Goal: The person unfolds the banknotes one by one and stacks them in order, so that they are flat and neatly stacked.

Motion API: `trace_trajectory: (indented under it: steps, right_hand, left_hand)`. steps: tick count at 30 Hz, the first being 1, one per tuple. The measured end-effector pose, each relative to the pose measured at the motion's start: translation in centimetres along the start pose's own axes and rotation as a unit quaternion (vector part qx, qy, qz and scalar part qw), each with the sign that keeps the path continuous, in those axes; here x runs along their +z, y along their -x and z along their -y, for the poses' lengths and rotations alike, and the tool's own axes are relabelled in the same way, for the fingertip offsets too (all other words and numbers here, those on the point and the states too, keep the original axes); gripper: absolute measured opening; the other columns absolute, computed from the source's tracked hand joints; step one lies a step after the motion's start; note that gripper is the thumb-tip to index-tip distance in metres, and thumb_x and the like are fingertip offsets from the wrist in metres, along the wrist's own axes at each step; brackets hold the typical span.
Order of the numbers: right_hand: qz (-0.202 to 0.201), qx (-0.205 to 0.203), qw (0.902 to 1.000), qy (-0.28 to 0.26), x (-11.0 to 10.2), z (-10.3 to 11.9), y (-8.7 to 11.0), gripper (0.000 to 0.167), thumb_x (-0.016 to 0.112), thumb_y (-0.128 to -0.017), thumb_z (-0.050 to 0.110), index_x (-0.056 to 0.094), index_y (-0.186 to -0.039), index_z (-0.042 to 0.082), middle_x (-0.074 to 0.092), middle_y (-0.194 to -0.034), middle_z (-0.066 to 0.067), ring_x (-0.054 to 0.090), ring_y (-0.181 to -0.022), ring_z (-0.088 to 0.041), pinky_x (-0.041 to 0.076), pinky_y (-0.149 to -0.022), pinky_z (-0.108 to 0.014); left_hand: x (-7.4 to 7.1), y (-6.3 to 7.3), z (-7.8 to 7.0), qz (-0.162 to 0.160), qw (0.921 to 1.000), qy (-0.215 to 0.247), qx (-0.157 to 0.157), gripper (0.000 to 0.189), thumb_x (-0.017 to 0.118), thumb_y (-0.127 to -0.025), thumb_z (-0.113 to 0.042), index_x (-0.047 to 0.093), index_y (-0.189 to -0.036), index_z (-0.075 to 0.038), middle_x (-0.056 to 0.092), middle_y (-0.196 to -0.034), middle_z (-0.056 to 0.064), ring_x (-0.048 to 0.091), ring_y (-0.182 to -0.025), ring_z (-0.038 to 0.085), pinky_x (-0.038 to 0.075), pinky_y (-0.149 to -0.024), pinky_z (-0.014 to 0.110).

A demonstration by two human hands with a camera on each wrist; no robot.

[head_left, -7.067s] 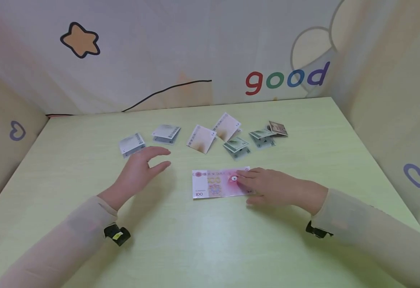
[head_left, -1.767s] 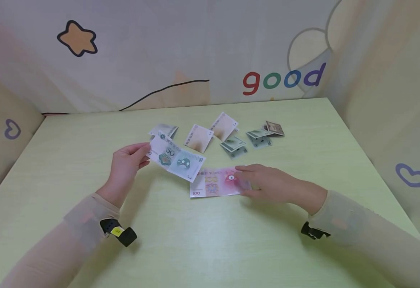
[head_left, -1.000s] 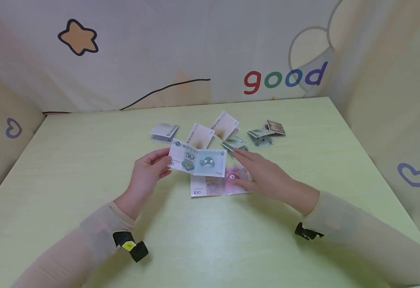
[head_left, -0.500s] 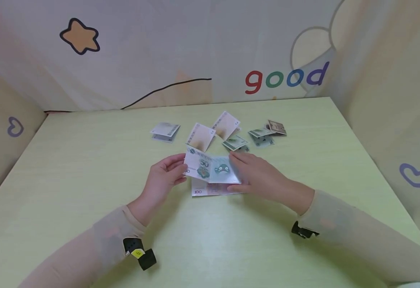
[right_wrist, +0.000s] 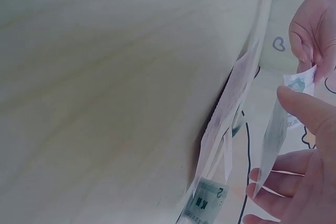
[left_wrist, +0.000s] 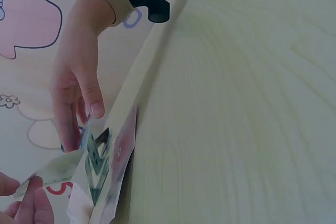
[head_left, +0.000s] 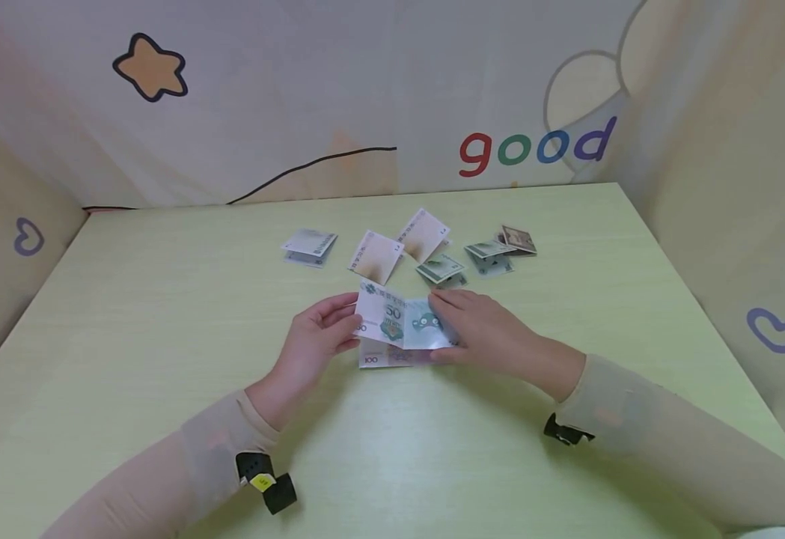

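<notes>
A creased, unfolded green-and-white 50 banknote is held up between both hands. My left hand pinches its left end between thumb and fingers. At the right end, my right hand has its thumb and fingers on the note's edges, covering that corner; the right wrist view shows the thumb and bent fingers about the note. Under it a pink 100 banknote lies flat on the table, mostly hidden by the 50 and the right hand.
Several folded notes lie behind: a grey-blue one, two brownish ones, two green ones and a dark brown one. A patterned cloth wall encloses the pale table. Something white shows at the bottom right corner.
The left hand has taken the folded note from the far left; it is now opened out as the 50 banknote and carried right. The right hand has moved from the 100 banknote to the 50.
</notes>
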State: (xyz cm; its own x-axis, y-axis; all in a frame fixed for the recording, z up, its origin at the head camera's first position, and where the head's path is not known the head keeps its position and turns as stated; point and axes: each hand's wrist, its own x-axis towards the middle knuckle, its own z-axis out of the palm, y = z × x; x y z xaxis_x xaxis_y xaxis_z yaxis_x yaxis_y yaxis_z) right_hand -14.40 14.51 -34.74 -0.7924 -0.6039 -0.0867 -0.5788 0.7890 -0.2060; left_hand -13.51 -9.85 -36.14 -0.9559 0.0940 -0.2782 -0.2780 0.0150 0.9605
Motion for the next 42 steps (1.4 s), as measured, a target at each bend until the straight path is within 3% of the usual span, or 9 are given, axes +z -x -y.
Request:
trace_trajectory:
  steps: [6, 13, 15, 16, 21, 23, 25, 30, 42]
  right_hand:
    - [0.001, 0.005, 0.9999, 0.009, -0.1, -0.1, 0.0, 0.081, 0.07, -0.081, 0.042, 0.036, -0.141, -0.001, 0.036, -0.145, -0.017, 0.035, -0.13, -0.033, 0.027, -0.105, -0.049]
    - [0.004, 0.008, 1.0, 0.003, -0.3, 0.0, 0.1, 0.081, 0.071, -0.081, 0.041, 0.037, -0.141, 0.0, 0.037, -0.144, -0.016, 0.035, -0.13, -0.033, 0.027, -0.105, -0.048]
    - [0.003, 0.009, 1.0, -0.001, -0.3, 0.0, 0.1, 0.081, 0.071, -0.08, 0.041, 0.037, -0.141, 0.0, 0.037, -0.144, -0.016, 0.035, -0.13, -0.033, 0.027, -0.106, -0.048]
    - [0.002, 0.009, 0.9999, -0.004, -0.4, 0.1, 0.1, 0.081, 0.071, -0.08, 0.041, 0.037, -0.141, 0.0, 0.037, -0.144, -0.016, 0.035, -0.13, -0.032, 0.027, -0.106, -0.048]
    - [0.002, 0.009, 0.9999, -0.012, -0.4, 0.1, 0.2, 0.081, 0.072, -0.08, 0.041, 0.038, -0.141, 0.001, 0.038, -0.144, -0.015, 0.035, -0.13, -0.032, 0.026, -0.106, -0.05]
    - [0.002, 0.007, 0.9999, -0.013, -0.4, 0.1, 0.2, 0.08, 0.072, -0.08, 0.041, 0.038, -0.141, 0.001, 0.038, -0.143, -0.015, 0.035, -0.13, -0.032, 0.025, -0.106, -0.051]
    - [0.0, 0.006, 0.9998, -0.017, -0.4, 0.0, 0.2, 0.08, 0.072, -0.08, 0.04, 0.038, -0.141, 0.001, 0.038, -0.143, -0.015, 0.035, -0.13, -0.032, 0.025, -0.105, -0.051]
    - [-0.003, -0.001, 0.999, -0.043, -0.5, -0.1, 0.3, 0.079, 0.072, -0.08, 0.039, 0.039, -0.14, 0.001, 0.039, -0.143, -0.015, 0.035, -0.129, -0.032, 0.026, -0.105, -0.05]
    - [0.013, 0.002, 0.9917, -0.128, -0.7, -0.7, 0.4, 0.079, 0.072, -0.081, 0.036, 0.036, -0.142, 0.001, 0.037, -0.144, -0.015, 0.032, -0.131, -0.034, 0.028, -0.105, -0.049]
  left_hand:
    - [-0.5, -0.4, 0.4, 0.027, 0.9971, -0.063, 0.032, 0.049, 0.06, -0.09, -0.005, 0.047, -0.136, -0.011, 0.055, -0.127, 0.014, 0.059, -0.105, 0.024, 0.052, -0.081, 0.03]
    - [-1.2, -0.3, 0.6, 0.075, 0.9731, -0.18, 0.123, 0.058, 0.062, -0.088, -0.003, 0.039, -0.141, -0.009, 0.048, -0.133, 0.013, 0.059, -0.105, 0.028, 0.05, -0.086, 0.034]
    - [-1.3, -0.3, 0.6, 0.073, 0.9548, -0.237, 0.164, 0.059, 0.064, -0.087, -0.004, 0.04, -0.14, -0.008, 0.046, -0.135, 0.011, 0.056, -0.109, 0.027, 0.049, -0.087, 0.035]
    - [-1.3, -0.4, 0.6, 0.07, 0.9404, -0.276, 0.186, 0.059, 0.065, -0.086, -0.006, 0.04, -0.14, -0.008, 0.044, -0.137, 0.01, 0.053, -0.113, 0.027, 0.048, -0.089, 0.036]
    - [-1.7, -0.4, 0.5, 0.042, 0.8401, -0.47, 0.268, 0.059, 0.069, -0.085, -0.021, 0.045, -0.138, -0.01, 0.032, -0.146, 0.009, 0.036, -0.129, 0.028, 0.042, -0.097, 0.04]
    - [-1.8, -0.5, 0.5, 0.048, 0.8119, -0.51, 0.281, 0.057, 0.069, -0.085, -0.026, 0.049, -0.135, -0.01, 0.031, -0.147, 0.01, 0.032, -0.132, 0.028, 0.038, -0.1, 0.042]
    - [-1.8, -0.6, 0.6, 0.061, 0.7914, -0.536, 0.288, 0.055, 0.069, -0.085, -0.031, 0.052, -0.133, -0.011, 0.032, -0.147, 0.009, 0.032, -0.133, 0.027, 0.033, -0.104, 0.041]
    - [-1.7, -0.9, 0.5, 0.099, 0.7567, -0.57, 0.305, 0.056, 0.071, -0.081, -0.039, 0.058, -0.127, -0.01, 0.037, -0.144, 0.011, 0.034, -0.131, 0.028, 0.029, -0.106, 0.042]
    - [-1.7, -1.4, -0.2, 0.126, 0.7032, -0.628, 0.309, 0.064, 0.072, -0.078, -0.045, 0.056, -0.128, -0.01, 0.052, -0.127, 0.009, 0.049, -0.114, 0.024, 0.037, -0.099, 0.042]
